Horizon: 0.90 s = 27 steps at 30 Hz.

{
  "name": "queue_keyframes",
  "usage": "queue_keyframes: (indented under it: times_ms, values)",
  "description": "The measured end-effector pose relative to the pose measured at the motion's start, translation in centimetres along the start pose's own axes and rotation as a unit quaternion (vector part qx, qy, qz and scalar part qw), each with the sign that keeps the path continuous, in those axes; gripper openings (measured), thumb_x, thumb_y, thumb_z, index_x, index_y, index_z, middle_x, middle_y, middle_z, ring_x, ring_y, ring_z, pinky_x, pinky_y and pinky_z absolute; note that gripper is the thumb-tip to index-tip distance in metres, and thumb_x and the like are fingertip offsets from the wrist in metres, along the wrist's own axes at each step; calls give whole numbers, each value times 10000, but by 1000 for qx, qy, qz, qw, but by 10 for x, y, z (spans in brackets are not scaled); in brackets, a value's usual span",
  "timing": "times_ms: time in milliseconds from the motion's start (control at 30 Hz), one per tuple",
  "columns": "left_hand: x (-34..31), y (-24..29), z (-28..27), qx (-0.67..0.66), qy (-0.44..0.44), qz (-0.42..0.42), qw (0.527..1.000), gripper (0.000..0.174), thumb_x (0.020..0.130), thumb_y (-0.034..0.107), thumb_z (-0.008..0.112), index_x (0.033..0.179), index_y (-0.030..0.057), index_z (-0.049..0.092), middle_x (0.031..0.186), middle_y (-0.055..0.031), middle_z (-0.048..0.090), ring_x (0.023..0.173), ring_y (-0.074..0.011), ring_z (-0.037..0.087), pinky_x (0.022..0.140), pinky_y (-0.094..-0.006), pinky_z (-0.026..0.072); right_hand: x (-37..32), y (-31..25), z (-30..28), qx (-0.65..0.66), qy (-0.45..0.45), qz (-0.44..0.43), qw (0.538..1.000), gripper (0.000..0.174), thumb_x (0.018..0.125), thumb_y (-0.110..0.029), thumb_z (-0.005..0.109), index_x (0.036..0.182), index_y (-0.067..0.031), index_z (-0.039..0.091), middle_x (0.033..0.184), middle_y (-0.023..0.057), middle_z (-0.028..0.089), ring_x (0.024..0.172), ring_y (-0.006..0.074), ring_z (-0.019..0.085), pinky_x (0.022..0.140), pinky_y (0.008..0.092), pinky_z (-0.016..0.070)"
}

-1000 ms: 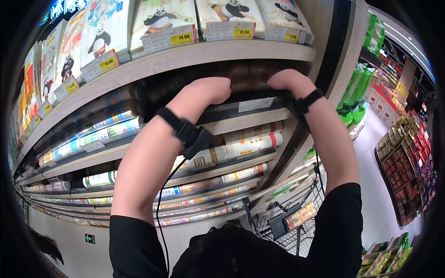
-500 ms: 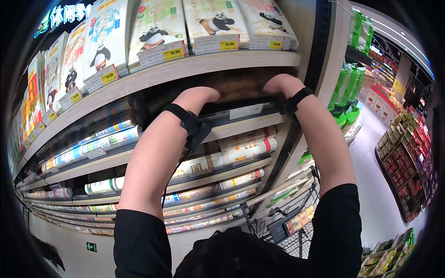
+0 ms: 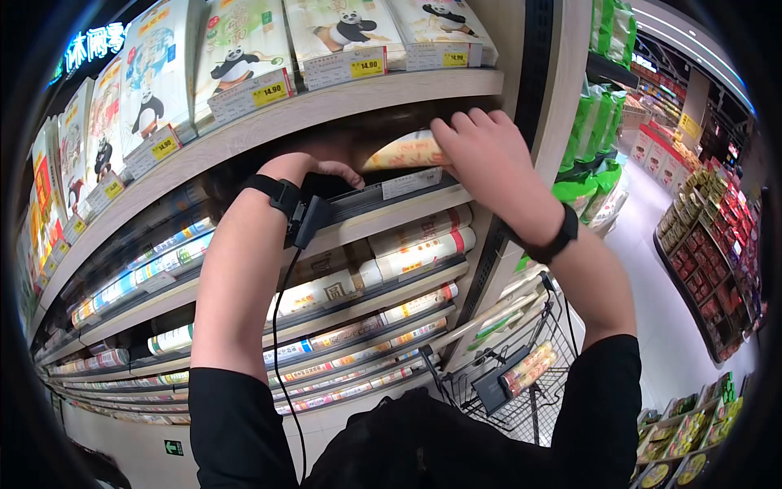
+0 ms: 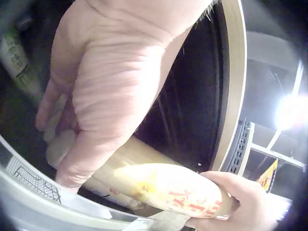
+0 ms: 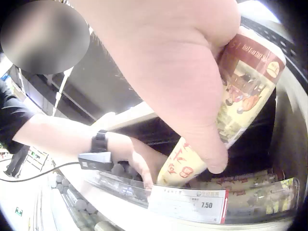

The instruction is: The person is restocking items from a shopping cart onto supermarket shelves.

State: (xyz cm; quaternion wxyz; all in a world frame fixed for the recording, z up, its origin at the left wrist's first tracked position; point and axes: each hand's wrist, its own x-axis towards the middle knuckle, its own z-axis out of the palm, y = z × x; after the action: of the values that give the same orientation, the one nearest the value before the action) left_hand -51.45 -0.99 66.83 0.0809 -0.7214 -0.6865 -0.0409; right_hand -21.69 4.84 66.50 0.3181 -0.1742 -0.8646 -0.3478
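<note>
In the head view a cream cylindrical pack [image 3: 403, 151] with red and yellow print is tilted at the shelf opening, its right end raised. My right hand [image 3: 493, 167] grips that end, fingers over the top; in the right wrist view the thumb lies across the pack [image 5: 248, 89]. My left hand [image 3: 305, 167] is at the shelf's front lip by the pack's other end, fingers loosely bent. The left wrist view has the pack [image 4: 173, 190] running beside my left hand [image 4: 106, 91], near the pale round ends of other packs [image 4: 60, 147]. Whether the left fingers touch it is unclear.
Boxes with panda pictures [image 3: 346, 33] fill the shelf above. A price label [image 3: 411, 183] is on the lip, with similar packs [image 3: 423, 253] on lower shelves. A shelf upright [image 3: 533, 73] stands at the right. A cart [image 3: 521, 407] holding cylindrical goods is below.
My right hand has come up at the shelf opening, lifting one end of the pack into view. My left hand has drawn back toward the lip, and its fingers now show.
</note>
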Motion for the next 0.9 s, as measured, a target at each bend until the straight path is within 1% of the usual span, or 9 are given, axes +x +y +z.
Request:
queue_keyframes:
  times_ms: [300,367,433,533,567,633,667,767,900]
  values:
    - [59,26,27,-45,-88,25,995,1071,860,719,698,1574,-19,393,1580,-259,461,1484,-353,412,1225,-416,323,-160,-26,-31,135,115,261,949,650,626,-48,837,1246,-94,648,1143,109,669,1087,327,620,937,439,477]
    - [60,26,15,-94,-174,-95,975,902,899,695,682,1460,-4,578,1506,-197,569,1406,-310,501,1181,-393,368,-179,-43,-17,244,142,295,913,699,624,-3,853,1278,-64,614,1173,141,645,1090,364,612,959,450,477]
    - [82,38,29,-174,-311,-60,933,754,962,637,646,1376,8,665,1388,-118,666,1278,-229,577,1120,-369,422,-230,-75,-12,396,105,374,832,652,698,-26,854,1297,-45,597,1192,147,636,1110,344,618,976,423,485]
    - [104,11,34,-131,-334,-68,931,668,1010,633,548,1344,77,710,1352,-77,698,1241,-225,608,1087,-405,448,-281,-115,-2,544,-21,436,717,540,842,-152,847,1293,-33,574,1150,107,653,1092,236,642,970,373,506]
    - [105,-2,28,-158,-313,-67,934,637,1031,605,530,1334,76,714,1330,-79,709,1223,-216,617,1089,-395,445,-300,-123,9,597,-40,436,672,535,852,-179,849,1283,-26,571,1129,96,664,1070,208,651,958,368,514]
    - [108,-24,13,-55,-283,-38,957,603,1047,512,558,1410,37,639,1306,-106,715,1208,-207,625,1086,-357,443,-311,-137,3,639,-112,581,491,508,872,-209,844,1253,-9,575,1113,84,685,1028,162,660,913,350,538]
    - [99,-16,0,-71,-196,-57,976,616,1023,466,621,1443,17,593,1273,-113,723,1212,-211,625,1079,-348,449,-325,-146,16,608,-77,590,526,494,885,-221,834,1243,2,578,1107,92,697,986,154,672,872,327,554]
    - [59,-38,-24,-32,85,32,995,700,970,333,724,1513,-25,464,1210,-169,737,1206,-240,657,1051,-353,476,-354,-160,31,573,-102,682,442,481,893,-230,825,1236,19,598,1084,103,718,990,168,698,887,334,571]
    - [9,11,-36,105,175,-49,978,566,978,368,717,1425,44,592,1220,-211,723,1135,-318,713,975,-387,523,-403,-173,63,550,-11,805,221,385,920,-243,806,1168,-12,623,1023,104,723,908,177,714,761,359,601]
